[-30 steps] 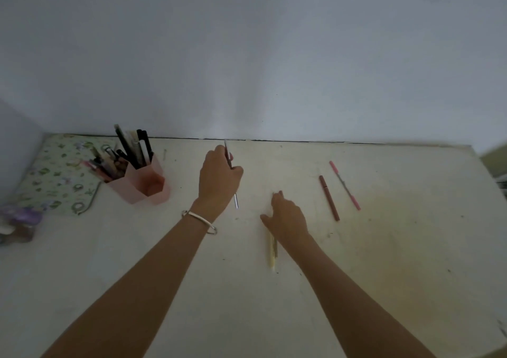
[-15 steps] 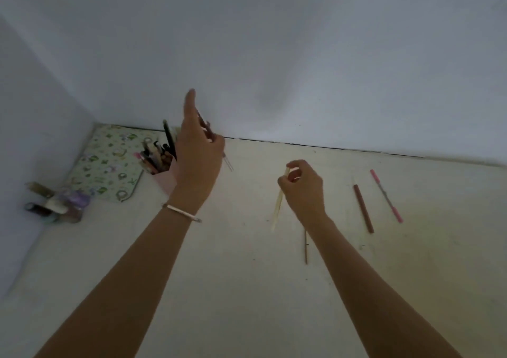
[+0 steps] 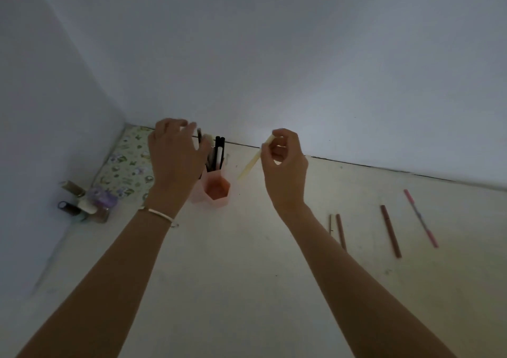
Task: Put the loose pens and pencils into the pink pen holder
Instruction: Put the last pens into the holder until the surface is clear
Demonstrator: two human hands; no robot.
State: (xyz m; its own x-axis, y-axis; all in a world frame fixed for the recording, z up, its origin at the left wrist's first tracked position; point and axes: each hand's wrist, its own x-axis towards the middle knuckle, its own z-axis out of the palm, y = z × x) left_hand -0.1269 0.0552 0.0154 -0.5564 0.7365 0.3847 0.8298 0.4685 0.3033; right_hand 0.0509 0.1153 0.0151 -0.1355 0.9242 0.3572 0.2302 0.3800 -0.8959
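The pink pen holder (image 3: pixel 216 193) stands near the back wall, with several dark pens upright in its rear part and its front hexagonal cell open. My left hand (image 3: pixel 175 160) hovers over the holder's rear part with fingers spread and nothing visible in it. My right hand (image 3: pixel 285 168) is raised to the right of the holder and pinches a cream pen (image 3: pixel 251 162), which tilts down toward the holder. Loose on the table to the right lie two thin brown pencils (image 3: pixel 341 231), a brown pen (image 3: pixel 390 231) and a pink pen (image 3: pixel 421 218).
A floral notebook (image 3: pixel 129 165) lies in the back left corner. Small bottles and jars (image 3: pixel 87 206) cluster in front of it by the left wall. The back wall runs close behind the holder.
My left hand has moved over the holder and no longer shows the pen it held. My right hand has lifted the cream pen off the table and carried it toward the holder.
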